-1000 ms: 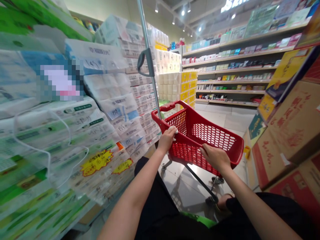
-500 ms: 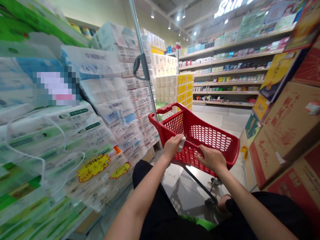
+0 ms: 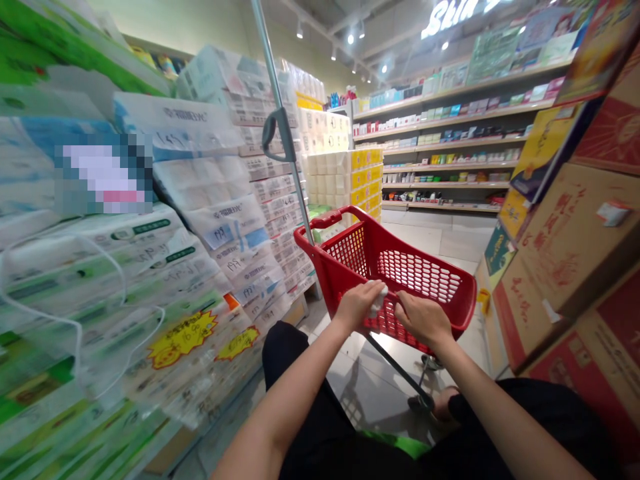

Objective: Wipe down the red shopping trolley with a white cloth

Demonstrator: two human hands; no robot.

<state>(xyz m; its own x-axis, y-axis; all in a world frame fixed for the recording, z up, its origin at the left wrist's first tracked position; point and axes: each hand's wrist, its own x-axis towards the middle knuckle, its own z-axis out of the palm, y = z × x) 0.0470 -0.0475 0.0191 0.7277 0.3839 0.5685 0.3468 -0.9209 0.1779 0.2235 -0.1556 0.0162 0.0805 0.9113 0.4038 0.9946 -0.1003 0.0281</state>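
A red plastic shopping cart (image 3: 425, 267) with perforated basket walls stands in front of me, its near rim toward my body. My left hand (image 3: 361, 303) is closed on a crumpled white wipe (image 3: 379, 300), which presses against that rim; whether it is cloth or paper I cannot tell. Close on the right, my right hand (image 3: 425, 319) grips the same rim, thumb on top and fingers over the edge. A metal pole (image 3: 275, 80) with a grey loop handle (image 3: 280, 135) rises from the cart's left end.
Stacked packs of tissue paper (image 3: 200, 180) fill the left side, with yellow price tags (image 3: 184, 339) and a white cable (image 3: 77, 327). Cardboard boxes (image 3: 570, 247) are piled close on the right. Shelves of small goods (image 3: 450, 143) line the back. Pale floor tiles (image 3: 425, 237) lie beyond the cart.
My left hand has slid right along the cart's near rim with the white wipe, closer to my right hand. The right hand stays on the rim. The view has shifted slightly.
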